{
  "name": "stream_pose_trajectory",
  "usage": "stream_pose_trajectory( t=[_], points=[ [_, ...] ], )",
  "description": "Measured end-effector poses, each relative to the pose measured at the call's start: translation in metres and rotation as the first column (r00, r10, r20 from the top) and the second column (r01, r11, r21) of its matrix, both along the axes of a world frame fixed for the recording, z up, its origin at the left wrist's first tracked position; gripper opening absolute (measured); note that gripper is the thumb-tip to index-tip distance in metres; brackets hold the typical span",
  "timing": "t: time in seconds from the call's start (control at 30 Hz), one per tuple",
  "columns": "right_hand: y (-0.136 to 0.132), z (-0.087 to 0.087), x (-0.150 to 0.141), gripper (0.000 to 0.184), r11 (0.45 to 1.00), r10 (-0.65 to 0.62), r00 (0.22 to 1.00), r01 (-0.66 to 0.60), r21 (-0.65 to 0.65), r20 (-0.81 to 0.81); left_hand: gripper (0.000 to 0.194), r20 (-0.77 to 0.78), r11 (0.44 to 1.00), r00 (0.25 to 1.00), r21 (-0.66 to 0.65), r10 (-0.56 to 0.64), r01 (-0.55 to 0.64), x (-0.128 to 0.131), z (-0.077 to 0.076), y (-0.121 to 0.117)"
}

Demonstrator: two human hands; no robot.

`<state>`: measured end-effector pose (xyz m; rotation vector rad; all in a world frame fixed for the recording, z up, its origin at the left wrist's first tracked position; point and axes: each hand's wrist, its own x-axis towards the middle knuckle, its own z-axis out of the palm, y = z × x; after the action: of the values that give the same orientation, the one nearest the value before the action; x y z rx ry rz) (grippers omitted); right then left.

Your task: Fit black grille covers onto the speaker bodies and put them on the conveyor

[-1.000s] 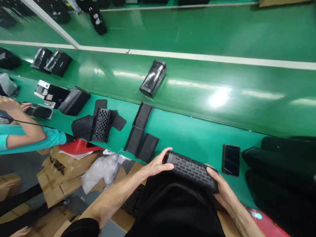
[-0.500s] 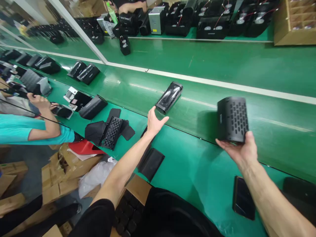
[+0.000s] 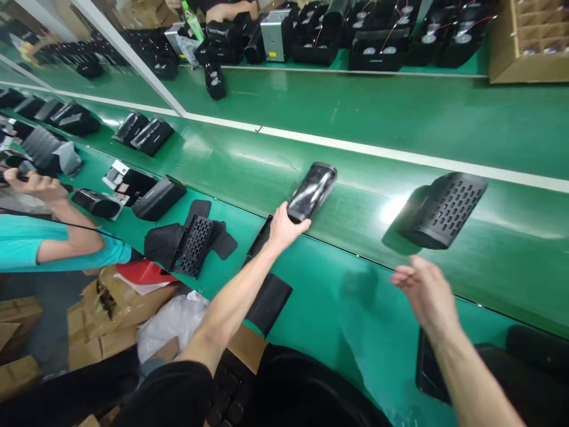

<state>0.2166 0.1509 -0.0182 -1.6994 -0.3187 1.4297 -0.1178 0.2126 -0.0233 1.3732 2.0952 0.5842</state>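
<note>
One matte-black casing [image 3: 448, 212] bears staggered rows of oblong slots.

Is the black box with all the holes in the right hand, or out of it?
Out. Green shows between the black box and the right hand, so they look apart.

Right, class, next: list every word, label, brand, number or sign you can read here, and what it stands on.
None can be read for certain.
Far black box: pale mark, too small to read.
Silver box: yellow patch, too small to read.
Paired black cases: faint mark, too blurred.
White line: dark hook-shaped mark; cannot tell if a letter.
Glossy case at the left hand, and perforated case: no legible text.
</note>
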Motion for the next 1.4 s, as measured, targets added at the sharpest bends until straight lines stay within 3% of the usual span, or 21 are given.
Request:
stream_pose_trajectory(
  t=[0.07, 0.13, 0.23, 0.3, 0.4, 0.47, 0.53, 0.6, 0.63, 0.7, 0.83, 0.93, 1.0, 1.1, 1.23, 1.4],
  points=[
    [-0.043, 0.000, -0.031, 0.071, 0.986, 0.163, 0.976, -0.165, 0.000, -0.142, 0.098, 0.107, 0.999, 0.993, -0.003, -0.043, 0.044, 0.025, 0.004, -0.056],
    [-0.081, -0.005, -0.058, 0.077, 0.980, 0.193, 0.956, -0.199, -0.005, -0.221, 0.102, 0.176, 0.993, 0.978, -0.026, -0.110, 0.117, 0.051, 0.003, -0.118],
    [-0.126, -0.015, -0.078, 0.067, 0.980, 0.186, 0.956, -0.196, -0.023, -0.228, 0.110, 0.259, 0.964, 0.941, -0.096, -0.216, 0.248, 0.085, -0.004, -0.198],
    [-0.149, -0.021, -0.077, 0.061, 0.976, 0.204, 0.964, -0.214, -0.044, -0.169, 0.110, 0.282, 0.952, 0.929, -0.119, -0.240, 0.283, 0.101, -0.009, -0.233],
    [-0.171, -0.027, -0.063, 0.056, 0.974, 0.208, 0.975, -0.214, -0.074, -0.084, 0.117, 0.337, 0.918, 0.884, -0.112, -0.325, 0.380, 0.110, -0.010, -0.258],
    [-0.178, -0.028, -0.047, 0.057, 0.971, 0.215, 0.974, -0.221, -0.097, -0.069, 0.113, 0.366, 0.877, 0.837, -0.100, -0.408, 0.471, 0.102, -0.007, -0.262],
    [-0.181, -0.031, -0.028, 0.064, 0.957, 0.256, 0.966, -0.258, -0.132, -0.039, 0.084, 0.290, 0.876, 0.863, -0.131, -0.415, 0.465, 0.083, -0.002, -0.258],
    [-0.180, -0.034, -0.012, 0.071, 0.940, 0.303, 0.953, -0.297, -0.164, 0.010, 0.048, 0.099, 0.925, 0.944, -0.191, -0.314, 0.328, 0.052, 0.003, -0.247],
    [-0.180, -0.037, -0.005, 0.073, 0.933, 0.325, 0.945, -0.317, -0.170, 0.023, 0.040, -0.006, 0.947, 0.970, -0.218, -0.243, 0.236, 0.035, 0.005, -0.239],
    [-0.179, -0.040, 0.003, 0.075, 0.925, 0.350, 0.937, -0.342, -0.163, 0.021, 0.037, -0.187, 0.953, 0.970, -0.288, -0.154, 0.096, 0.003, 0.009, -0.221],
    [-0.180, -0.036, 0.005, 0.096, 0.932, 0.323, 0.946, -0.319, -0.172, -0.007, 0.036, -0.381, 0.890, 0.885, -0.450, -0.268, 0.076, -0.031, 0.010, -0.193],
    [-0.184, -0.020, 0.002, 0.106, 0.974, 0.191, 0.960, -0.159, -0.162, 0.206, 0.036, -0.386, 0.875, 0.867, -0.472, -0.316, 0.109, -0.033, 0.004, -0.186],
    [-0.190, -0.004, 0.000, 0.099, 0.994, 0.099, 0.929, -0.076, -0.077, 0.357, 0.036, -0.383, 0.868, 0.863, -0.482, -0.330, 0.118, -0.031, -0.001, -0.185],
    [-0.197, 0.022, -0.008, 0.079, 0.998, 0.040, 0.904, -0.057, 0.027, 0.425, 0.033, -0.340, 0.856, 0.867, -0.489, -0.366, 0.170, -0.031, -0.006, -0.184],
    [-0.200, 0.040, -0.035, 0.059, 0.983, 0.152, 0.954, -0.173, 0.060, 0.258, 0.027, -0.206, 0.843, 0.886, -0.452, -0.416, 0.291, -0.033, -0.003, -0.178],
    [-0.193, 0.019, -0.087, 0.060, 0.923, 0.363, 0.931, -0.365, 0.125, 0.038, 0.031, -0.041, 0.897, 0.953, -0.350, -0.301, 0.269, -0.028, 0.006, -0.161]
  ],
)
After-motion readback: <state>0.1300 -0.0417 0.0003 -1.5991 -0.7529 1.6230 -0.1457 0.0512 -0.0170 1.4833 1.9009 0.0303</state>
